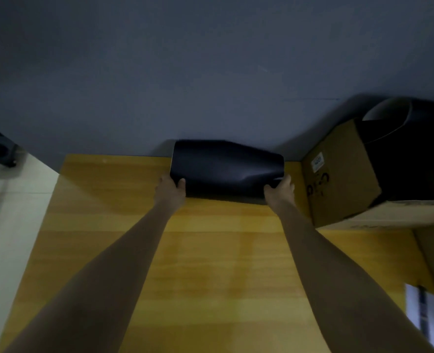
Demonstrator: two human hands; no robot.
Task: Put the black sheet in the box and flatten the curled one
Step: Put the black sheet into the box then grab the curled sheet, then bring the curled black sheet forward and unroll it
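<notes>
Yellow table [210, 250]: black sheet [226, 169] long axis left-right; left hand [171, 187], right hand [279, 189] grip near corners.

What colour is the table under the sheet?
Yellowish wood grain table, seen in the head view.

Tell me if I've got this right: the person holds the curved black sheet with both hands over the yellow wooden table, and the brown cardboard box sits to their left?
Not quite. The head view shows the brown cardboard box on the person's right, not left. The rest holds: left hand and right hand both have a grip on the curved black sheet over the yellow wooden table.
</notes>
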